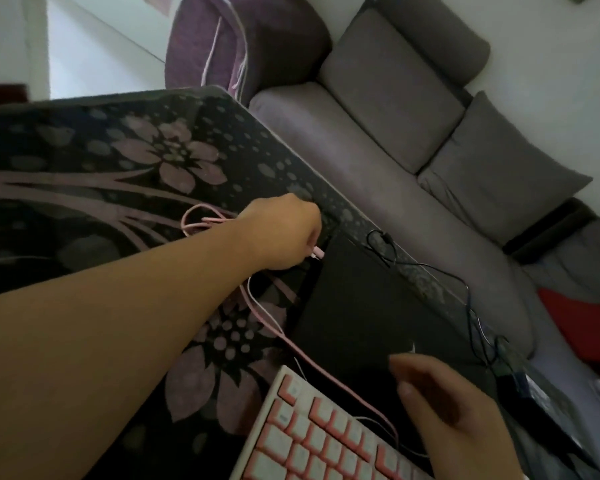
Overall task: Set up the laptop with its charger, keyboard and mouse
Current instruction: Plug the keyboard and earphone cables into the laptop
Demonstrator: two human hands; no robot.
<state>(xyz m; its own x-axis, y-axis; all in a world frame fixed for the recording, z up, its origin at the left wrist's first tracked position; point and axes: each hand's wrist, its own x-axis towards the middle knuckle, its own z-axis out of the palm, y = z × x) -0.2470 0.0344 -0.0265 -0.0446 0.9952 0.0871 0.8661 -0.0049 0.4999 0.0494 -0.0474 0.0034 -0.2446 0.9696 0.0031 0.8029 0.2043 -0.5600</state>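
Observation:
A black laptop (357, 306) lies with its lid down on the floral cloth of the table. My left hand (284, 233) pinches a pink plug (316, 253) at the laptop's far left edge. Its pink cable (274, 327) runs back along the cloth to a pink and white keyboard (312, 441) at the bottom, with a loop (201, 220) lying behind my wrist. My right hand (451, 414) hovers over the laptop's near corner with relaxed fingers, holding nothing. A thin black cable (381, 244) lies along the laptop's right side. No mouse is visible.
The table with its dark floral cloth (101, 161) ends at a right edge close to a grey sofa (413, 133) with cushions. A purple cushion (243, 39) sits at the back. Red fabric (582, 327) lies on the sofa at the right.

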